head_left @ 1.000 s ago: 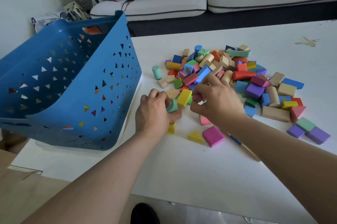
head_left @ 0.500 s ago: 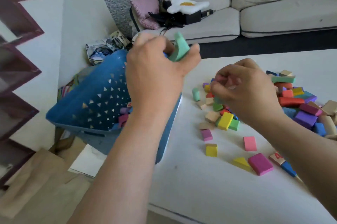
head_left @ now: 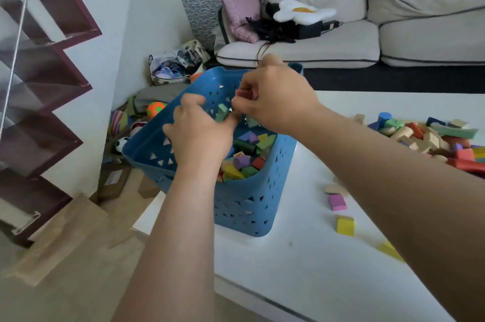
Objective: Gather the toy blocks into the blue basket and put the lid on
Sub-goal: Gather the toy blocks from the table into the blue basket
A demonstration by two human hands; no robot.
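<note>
White tabletop [head_left: 301,256] fills the near ground. On it a yellow wedge [head_left: 389,251] lies at 4 o'clock from the blue basket [head_left: 244,206], with a yellow block [head_left: 345,226] and a pink block [head_left: 336,202] apart from each other just beyond it. The blue basket stands at the tabletop's left edge, in the middle of the view, and holds many toy blocks [head_left: 246,161].

Both hands meet over its open top. The left grip [head_left: 202,135] is curled, its fingertips pinching a green block [head_left: 222,112]. The right grip [head_left: 275,101], at 1 o'clock from the left one and touching it, is curled round a reddish block [head_left: 242,93].

A heap of blocks [head_left: 433,138] lies on the tabletop at 3 o'clock from the basket, well apart from it. Farther off, at 12 to 1 o'clock, a pale sofa [head_left: 367,41] carries an egg-shaped cushion [head_left: 301,12].
</note>
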